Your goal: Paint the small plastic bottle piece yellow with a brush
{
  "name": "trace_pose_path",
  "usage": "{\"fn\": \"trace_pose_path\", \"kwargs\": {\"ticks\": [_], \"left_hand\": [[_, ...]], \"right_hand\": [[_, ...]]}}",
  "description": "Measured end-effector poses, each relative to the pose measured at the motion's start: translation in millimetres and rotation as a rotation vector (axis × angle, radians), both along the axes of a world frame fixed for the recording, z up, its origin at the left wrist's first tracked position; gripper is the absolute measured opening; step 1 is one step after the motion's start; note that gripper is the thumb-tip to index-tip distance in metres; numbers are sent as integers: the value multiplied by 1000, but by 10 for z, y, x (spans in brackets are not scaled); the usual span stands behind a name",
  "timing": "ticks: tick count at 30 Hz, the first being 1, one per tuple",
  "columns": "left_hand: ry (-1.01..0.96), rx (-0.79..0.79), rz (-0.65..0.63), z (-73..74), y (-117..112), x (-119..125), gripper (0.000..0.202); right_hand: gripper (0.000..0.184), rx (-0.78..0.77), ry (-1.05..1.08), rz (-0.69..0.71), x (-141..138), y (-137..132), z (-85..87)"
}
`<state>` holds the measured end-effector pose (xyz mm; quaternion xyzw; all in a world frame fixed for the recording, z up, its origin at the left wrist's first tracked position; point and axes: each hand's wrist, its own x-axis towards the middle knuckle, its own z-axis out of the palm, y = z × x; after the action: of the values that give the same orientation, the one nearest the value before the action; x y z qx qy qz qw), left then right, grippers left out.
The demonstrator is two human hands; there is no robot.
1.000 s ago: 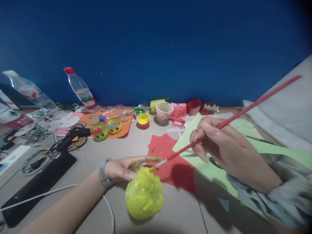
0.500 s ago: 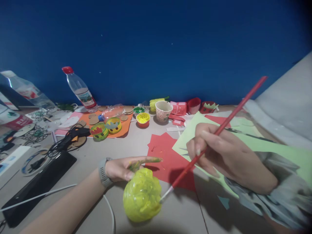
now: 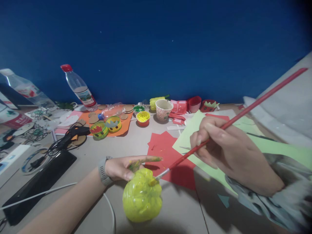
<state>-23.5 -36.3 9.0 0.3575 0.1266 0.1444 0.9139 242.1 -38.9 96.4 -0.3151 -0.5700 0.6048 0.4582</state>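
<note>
A plastic bottle bottom coated in shiny yellow paint [image 3: 142, 198] sits low in the middle of the view. My left hand [image 3: 122, 167] is at its far side, with the thumb against its top edge and the index finger stretched out. Green and yellow paint smears that hand, and its other fingers are partly hidden. A red-handled paintbrush [image 3: 227, 123] is pinched in my right hand [image 3: 229, 149]. Its yellow-tipped bristles touch the upper right of the bottle bottom. Red paper [image 3: 163, 152] lies just beyond.
Behind stand a yellow paint cup [image 3: 143, 119], a green paint cup [image 3: 139, 110] and a paper cup [image 3: 163, 110]. Light green paper [image 3: 187, 133] lies to the right. Leftward are a red-capped bottle [image 3: 79, 87], painted rings [image 3: 99, 130], cables [image 3: 65, 136] and a black box [image 3: 40, 188].
The brush tip has moved up from the right side of the bottle bottom to its upper right. The brush handle now slants lower, further right. My left hand is nearly still.
</note>
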Motion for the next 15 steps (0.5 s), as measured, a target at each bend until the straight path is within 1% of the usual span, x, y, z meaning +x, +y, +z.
{"fn": "trace_pose_path", "kwargs": {"ticks": [1, 3, 5, 6, 8, 10, 13, 15], "left_hand": [[6, 7, 3, 1, 1, 1, 82], [9, 14, 16, 3, 1, 2, 82], [16, -8, 13, 1, 0, 3, 85], [22, -24, 6, -2, -1, 3, 86], [24, -48, -2, -7, -3, 2, 89], [-1, -40, 2, -8, -3, 3, 89], [-25, -35, 15, -3, 0, 6, 86], [-20, -40, 16, -3, 1, 5, 86]], "right_hand": [[27, -23, 28, 3, -7, 6, 2], [28, -59, 54, 59, -18, 17, 1], [27, -66, 10, 108, -26, 22, 1], [27, -61, -32, 100, -27, 24, 4], [26, -56, -94, 41, -24, 25, 14], [27, -66, -75, 6, -20, 20, 28], [29, -105, -29, 61, -24, -6, 43], [28, -93, -76, 54, -33, -27, 57]]}}
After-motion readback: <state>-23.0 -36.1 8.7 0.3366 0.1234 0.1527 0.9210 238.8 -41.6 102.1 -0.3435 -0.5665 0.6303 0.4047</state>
